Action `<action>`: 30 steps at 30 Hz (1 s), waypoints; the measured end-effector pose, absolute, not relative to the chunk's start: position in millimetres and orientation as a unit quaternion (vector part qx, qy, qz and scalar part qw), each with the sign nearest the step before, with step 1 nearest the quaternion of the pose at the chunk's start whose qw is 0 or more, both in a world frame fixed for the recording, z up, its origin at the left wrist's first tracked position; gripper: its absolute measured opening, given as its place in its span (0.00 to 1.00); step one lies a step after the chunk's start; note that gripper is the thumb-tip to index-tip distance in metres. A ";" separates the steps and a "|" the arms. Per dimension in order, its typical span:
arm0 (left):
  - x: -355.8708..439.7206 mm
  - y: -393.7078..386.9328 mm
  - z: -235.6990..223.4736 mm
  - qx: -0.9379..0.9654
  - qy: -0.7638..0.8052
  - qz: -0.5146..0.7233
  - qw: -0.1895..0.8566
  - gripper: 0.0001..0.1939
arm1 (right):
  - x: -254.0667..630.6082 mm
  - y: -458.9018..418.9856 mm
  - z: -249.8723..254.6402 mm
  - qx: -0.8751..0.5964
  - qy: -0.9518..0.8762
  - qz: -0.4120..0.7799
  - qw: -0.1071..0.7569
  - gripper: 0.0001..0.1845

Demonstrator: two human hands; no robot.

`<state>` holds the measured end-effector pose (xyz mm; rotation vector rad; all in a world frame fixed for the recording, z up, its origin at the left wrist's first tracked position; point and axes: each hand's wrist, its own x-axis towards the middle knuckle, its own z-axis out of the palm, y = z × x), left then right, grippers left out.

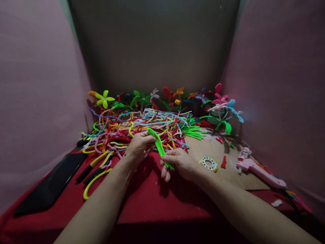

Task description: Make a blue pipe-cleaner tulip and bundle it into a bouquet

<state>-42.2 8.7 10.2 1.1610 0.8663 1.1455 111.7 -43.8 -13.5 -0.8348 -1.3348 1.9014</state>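
A flat bright green pipe-cleaner leaf (159, 145) slants between my hands, above the red cloth. Its rounded upper end is pinched between the thumb and fingers of my left hand (140, 146). Lower down, my right hand (179, 162) grips it near the bottom, where loose strand ends stick out past the fingers. Behind both hands lies a large tangled heap of coloured pipe cleaners (122, 130). A bunch of straight green pipe cleaners (191, 130) rests at the heap's right side.
Left are yellow-and-black pliers (95, 166), yellow-handled scissors (95, 183) and a black flat object (50, 184). Right, a board (200, 147) carries a tape roll (209, 163), red scraps (223, 162) and a pink glue gun (259, 169). Pipe-cleaner flowers (177, 93) line the back.
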 end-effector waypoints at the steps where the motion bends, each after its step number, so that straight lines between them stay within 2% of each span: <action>1: -41.7 8.3 10.0 0.496 0.375 0.498 0.604 0.03 | 111.7 -43.9 -13.4 -0.321 -0.511 0.726 0.330 0.16; 15: -44.3 5.6 15.0 0.468 0.314 0.443 0.697 0.12 | 112.0 -42.1 -17.2 -0.301 -0.498 0.745 0.327 0.17; 21: -49.1 4.2 20.2 0.458 0.309 0.416 0.722 0.07 | 115.3 -41.5 -16.9 -0.270 -0.483 0.772 0.312 0.16; 30: -50.8 2.9 23.6 0.469 0.268 0.428 0.724 0.09 | 117.5 -41.7 -13.8 -0.245 -0.464 0.790 0.319 0.13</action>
